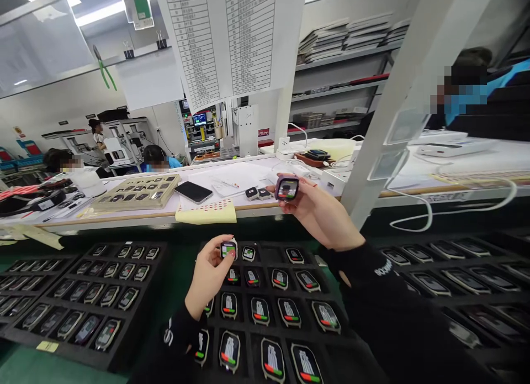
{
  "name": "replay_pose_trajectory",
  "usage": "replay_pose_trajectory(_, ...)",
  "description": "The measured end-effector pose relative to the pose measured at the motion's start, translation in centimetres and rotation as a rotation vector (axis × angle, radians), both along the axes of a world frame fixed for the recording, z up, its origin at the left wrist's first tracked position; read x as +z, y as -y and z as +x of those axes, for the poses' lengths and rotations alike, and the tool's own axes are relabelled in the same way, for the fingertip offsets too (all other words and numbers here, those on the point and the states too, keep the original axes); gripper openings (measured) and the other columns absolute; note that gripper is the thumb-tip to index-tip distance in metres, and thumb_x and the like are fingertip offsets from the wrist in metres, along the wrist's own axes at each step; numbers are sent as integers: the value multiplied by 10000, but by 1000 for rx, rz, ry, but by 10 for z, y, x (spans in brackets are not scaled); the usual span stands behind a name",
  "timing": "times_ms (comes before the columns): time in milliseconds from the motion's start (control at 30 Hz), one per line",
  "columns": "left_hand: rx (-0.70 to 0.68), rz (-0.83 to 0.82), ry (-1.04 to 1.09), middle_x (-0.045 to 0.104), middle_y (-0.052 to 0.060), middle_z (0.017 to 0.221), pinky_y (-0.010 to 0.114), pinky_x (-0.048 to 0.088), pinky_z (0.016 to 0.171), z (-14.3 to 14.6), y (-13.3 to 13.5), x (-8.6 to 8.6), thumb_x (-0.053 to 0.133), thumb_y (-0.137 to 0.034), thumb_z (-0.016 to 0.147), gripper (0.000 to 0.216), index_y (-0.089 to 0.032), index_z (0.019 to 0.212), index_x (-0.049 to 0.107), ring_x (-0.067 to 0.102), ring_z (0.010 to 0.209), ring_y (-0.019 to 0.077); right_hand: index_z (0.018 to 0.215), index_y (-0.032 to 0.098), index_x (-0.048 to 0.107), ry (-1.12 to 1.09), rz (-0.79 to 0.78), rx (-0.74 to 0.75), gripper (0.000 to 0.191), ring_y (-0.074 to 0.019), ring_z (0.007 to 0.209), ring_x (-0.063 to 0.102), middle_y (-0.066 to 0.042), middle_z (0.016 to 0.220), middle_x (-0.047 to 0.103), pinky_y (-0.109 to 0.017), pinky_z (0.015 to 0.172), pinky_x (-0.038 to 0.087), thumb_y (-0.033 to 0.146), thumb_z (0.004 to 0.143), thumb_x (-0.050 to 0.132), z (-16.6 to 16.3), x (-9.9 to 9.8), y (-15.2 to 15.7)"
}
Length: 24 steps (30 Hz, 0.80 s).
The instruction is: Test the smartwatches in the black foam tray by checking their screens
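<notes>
My right hand (325, 215) is raised near the bench edge, its fingers closed around a dark purple-cased smartwatch (288, 188) whose lit screen faces me. Lower down, my left hand (210, 273) pinches a pale-cased smartwatch (228, 250) with green and white on its display. It is at the far left corner of a black foam tray (348, 364); whether it is fully lifted out, I cannot tell. Beside it, another smartwatch (248, 253) with a similar green display sits in its slot. Several more watches in this tray show text above red and green bars.
Black trays of watches flank mine, one left (124, 340) and one right (447, 309). On the bench shelf lie a phone (193, 192), a beige tray (169, 199) and two small black-topped pieces (252, 193). A white post (387, 119) rises right of my right hand. Other people sit beyond.
</notes>
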State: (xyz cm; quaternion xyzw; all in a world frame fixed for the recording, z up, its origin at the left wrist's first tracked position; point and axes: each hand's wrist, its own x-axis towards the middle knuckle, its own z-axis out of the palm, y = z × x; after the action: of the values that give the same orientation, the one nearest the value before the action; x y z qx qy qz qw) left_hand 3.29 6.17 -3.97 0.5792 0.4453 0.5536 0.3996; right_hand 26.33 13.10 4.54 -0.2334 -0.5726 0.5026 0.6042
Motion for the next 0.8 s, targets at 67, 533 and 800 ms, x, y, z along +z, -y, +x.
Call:
replay_pose_trajectory(67,-10,-2,19,659,75,1111,288,516,791,-1,-1,0,669,-360,837,334,-218,1138,642,620,917,185,1166,257,588,27,7,-11,323,-266,763,589,-84,1054,649,-351,608,470,483,938,549,0,3,12)
replay_pose_trajectory(533,-66,-157,-393,613,-11,658,300,473,668,-30,-91,-59,771,-148,607,604,-124,1197,643,535,609,150,1132,219,680,-24,-181,213,350,-208,665,577,-115,1028,654,-299,545,496,491,913,696,20,-29,59)
replay_pose_trajectory(800,-215,-238,-266,632,99,1032,266,469,594,-21,-87,-65,736,-232,682,676,-142,1317,523,606,667,133,1175,175,673,-65,-267,301,356,-194,671,587,-71,843,632,-266,555,514,445,943,698,28,-52,63)
